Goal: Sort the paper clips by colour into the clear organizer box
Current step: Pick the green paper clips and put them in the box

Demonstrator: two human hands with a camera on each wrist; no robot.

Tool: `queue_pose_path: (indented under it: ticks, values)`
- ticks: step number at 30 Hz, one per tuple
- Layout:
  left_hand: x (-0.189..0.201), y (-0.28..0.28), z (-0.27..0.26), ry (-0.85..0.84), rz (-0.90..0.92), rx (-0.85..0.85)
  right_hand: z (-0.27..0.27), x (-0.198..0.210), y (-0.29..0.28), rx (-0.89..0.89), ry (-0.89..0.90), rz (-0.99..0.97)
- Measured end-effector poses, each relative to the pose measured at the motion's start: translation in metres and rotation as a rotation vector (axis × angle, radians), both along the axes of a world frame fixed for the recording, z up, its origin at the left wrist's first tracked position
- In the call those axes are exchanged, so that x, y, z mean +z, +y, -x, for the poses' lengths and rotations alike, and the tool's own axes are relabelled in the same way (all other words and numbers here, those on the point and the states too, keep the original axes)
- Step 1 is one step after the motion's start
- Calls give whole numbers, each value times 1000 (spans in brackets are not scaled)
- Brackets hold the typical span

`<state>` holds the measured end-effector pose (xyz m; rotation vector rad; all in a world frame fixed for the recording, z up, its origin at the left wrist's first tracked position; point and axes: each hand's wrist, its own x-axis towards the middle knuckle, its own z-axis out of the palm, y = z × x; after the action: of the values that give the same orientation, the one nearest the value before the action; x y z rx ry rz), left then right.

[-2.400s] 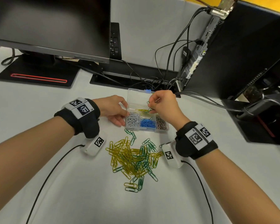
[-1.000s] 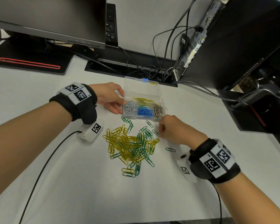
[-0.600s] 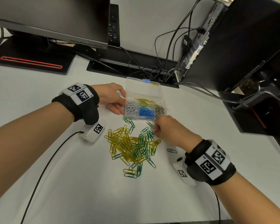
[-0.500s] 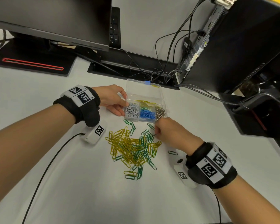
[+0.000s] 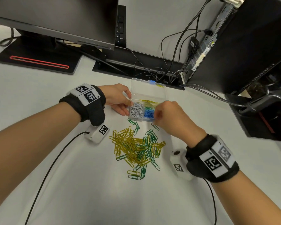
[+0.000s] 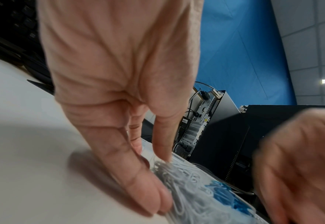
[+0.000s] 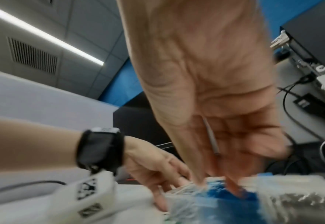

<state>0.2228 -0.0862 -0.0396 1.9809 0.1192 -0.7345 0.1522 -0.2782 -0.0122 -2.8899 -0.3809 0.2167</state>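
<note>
The clear organizer box [image 5: 162, 95] lies open on the white desk, with silver clips [image 5: 136, 110], blue clips [image 5: 148, 113] and yellow clips [image 5: 148, 102] in separate compartments. My left hand [image 5: 127, 106] grips the box's left edge between thumb and fingers [image 6: 163, 151]. My right hand [image 5: 156, 116] hovers over the box's front right with curled fingers and hides that corner. In the right wrist view a thin paper clip [image 7: 212, 141] is pinched in it, its colour blurred. A loose pile of yellow and green clips [image 5: 136, 146] lies in front of the box.
A monitor [image 5: 55, 18] on a black base [image 5: 36, 60] stands at the back left. A computer tower [image 5: 234, 46] with hanging cables [image 5: 169, 70] stands at the back right. A black wire [image 5: 47, 172] trails from my left wrist.
My right hand dropped from the box to the pile's right edge, closed on a clip and has risen back to the box's front. The left hand stayed on the box.
</note>
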Motion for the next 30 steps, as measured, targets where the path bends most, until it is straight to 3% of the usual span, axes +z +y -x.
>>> queue_pose_path:
  ticks: [4,14,27,30]
  values:
    - [0,0,0,-1,3,-7,20,-11,-1,-55,199,158]
    - [1,1,1,-1,16,4,19,-19,0,89,201,145]
    - [-1,1,1,0,16,7,16,-25,-1,126,214,136]
    - [-1,1,1,0,15,3,8,-16,-7,157,205,32]
